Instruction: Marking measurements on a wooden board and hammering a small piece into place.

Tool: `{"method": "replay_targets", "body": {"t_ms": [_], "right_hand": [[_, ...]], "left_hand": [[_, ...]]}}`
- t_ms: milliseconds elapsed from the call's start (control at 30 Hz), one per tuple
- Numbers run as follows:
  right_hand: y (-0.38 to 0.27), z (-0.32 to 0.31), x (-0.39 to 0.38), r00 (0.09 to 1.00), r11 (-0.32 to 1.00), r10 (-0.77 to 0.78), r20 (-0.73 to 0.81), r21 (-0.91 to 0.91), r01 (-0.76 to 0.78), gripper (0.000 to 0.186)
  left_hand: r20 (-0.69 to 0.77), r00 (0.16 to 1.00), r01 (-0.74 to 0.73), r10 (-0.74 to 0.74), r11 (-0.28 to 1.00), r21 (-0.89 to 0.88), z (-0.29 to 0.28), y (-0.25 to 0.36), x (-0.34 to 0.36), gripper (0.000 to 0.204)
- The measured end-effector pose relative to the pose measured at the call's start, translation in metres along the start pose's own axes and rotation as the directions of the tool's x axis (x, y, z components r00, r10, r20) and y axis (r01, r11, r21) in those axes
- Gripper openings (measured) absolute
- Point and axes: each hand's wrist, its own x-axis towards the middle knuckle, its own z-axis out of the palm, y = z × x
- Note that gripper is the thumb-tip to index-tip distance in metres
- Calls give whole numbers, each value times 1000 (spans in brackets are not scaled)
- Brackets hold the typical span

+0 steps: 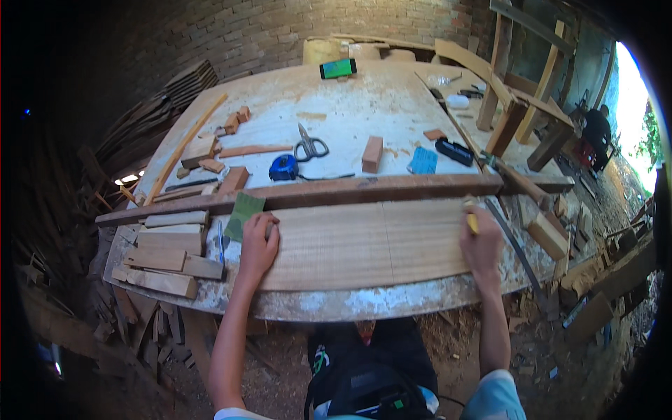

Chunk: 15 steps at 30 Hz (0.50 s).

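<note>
Along the near edge of the worktable: one wide board, light brown, lying flat, a thin line across its face. Hands, two, well apart. Left hand: at the board's left end, fingers curled (whether they close on anything cannot be told), just beside a green sheet. Right hand: at the right end, closed round a yellow item, mostly hidden by the fingers. Behind the board: one long dark beam. Beyond the beam: blue tape measure; scissors, near the tape measure; upright reddish wood block; blue piece; phone with a green screen, towards the far edge. At left: pale offcuts, grouped.
</note>
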Motion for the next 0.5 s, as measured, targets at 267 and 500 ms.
{"method": "replay_targets", "body": {"t_ms": [267, 500], "right_hand": [[-4, -22, -18, 935, 779, 271, 228, 519, -353, 13], [-33, -24, -55, 918, 964, 24, 397, 234, -126, 10]], "left_hand": [[-19, 1000, 2, -2, 1000, 14, 3, -6, 3, 14], [-37, 999, 15, -14, 1000, 2, 6, -5, 1, 13]]}}
